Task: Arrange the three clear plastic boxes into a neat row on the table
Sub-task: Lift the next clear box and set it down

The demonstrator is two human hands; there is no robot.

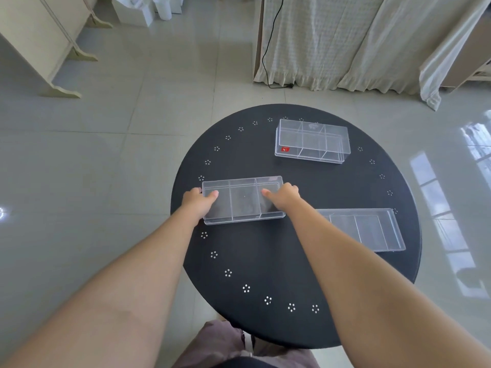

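Note:
Three clear plastic boxes with inner dividers lie on a round black table (pixel 292 261). The left box (pixel 243 199) sits near the table's left edge. My left hand (pixel 196 204) grips its left end, thumb over the rim. My right hand (pixel 283 196) grips its right end, thumb inside the right compartment. A second box (pixel 312 140) with a small red sticker stands at the far right of the table, apart from the hands. The third box (pixel 369 229) lies at the near right, partly hidden behind my right forearm.
The table has a ring of small white dot clusters near its rim. Around it is a glossy tiled floor (pixel 106 155). A bed with a draped pale cover (pixel 345 41) and a black cable stands behind, a cream cabinet (pixel 39 35) at the far left.

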